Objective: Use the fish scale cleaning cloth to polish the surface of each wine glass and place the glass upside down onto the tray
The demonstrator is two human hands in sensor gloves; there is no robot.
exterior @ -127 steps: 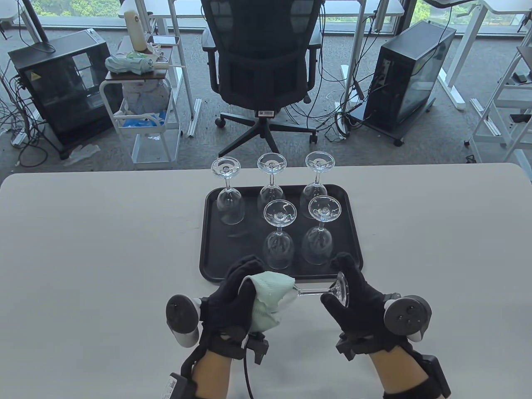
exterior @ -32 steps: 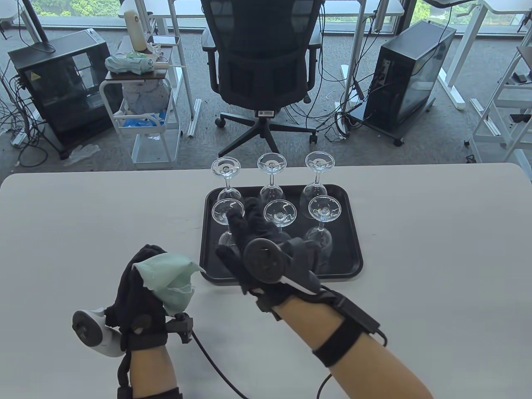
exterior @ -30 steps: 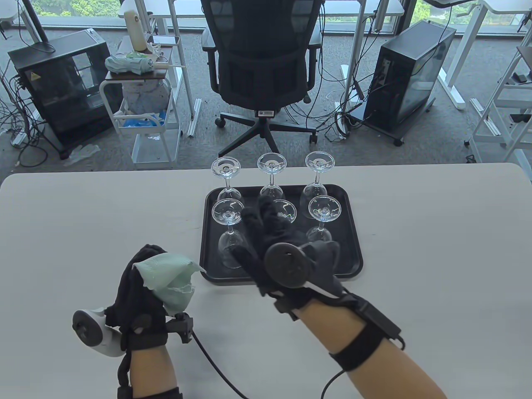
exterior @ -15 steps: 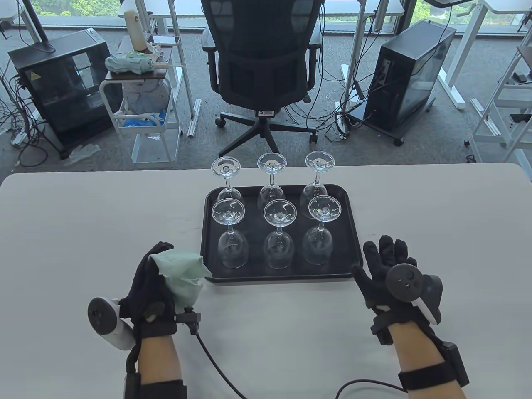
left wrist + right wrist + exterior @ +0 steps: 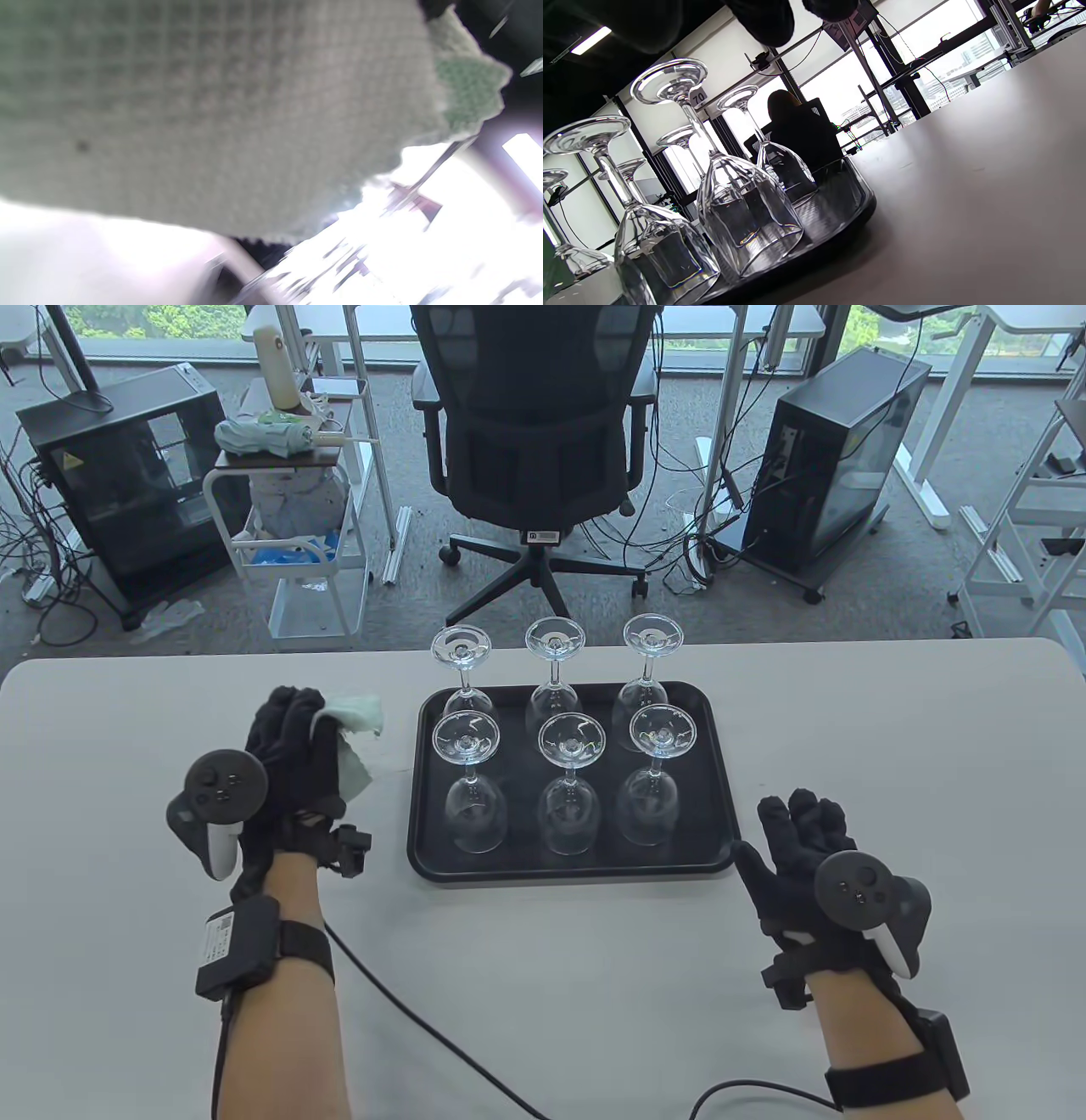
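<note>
Several clear wine glasses stand upside down in two rows on the black tray point(image 5: 577, 869); the front-left glass point(image 5: 473, 806) is free of both hands. My left hand point(image 5: 310, 725) is to the left of the tray and grips the pale green cleaning cloth point(image 5: 356, 717), which hangs from its fingers. That cloth point(image 5: 212, 106) fills most of the left wrist view. My right hand point(image 5: 776, 840) lies open on the table by the tray's front right corner and holds nothing. In the right wrist view the nearest glass point(image 5: 746, 203) stands on the tray point(image 5: 840, 220), with gloved fingertips point(image 5: 768, 21) at the top.
The white table point(image 5: 891, 746) stretches wide on both sides of the tray. A glove cable point(image 5: 424, 1027) trails across its front. Beyond the far edge stand an office chair point(image 5: 534, 432), a small cart point(image 5: 288, 517) and computer cases.
My right hand let go of the front-left glass on the tray and drew back to the table at the right. My left hand carried the cloth forward along the tray's left side.
</note>
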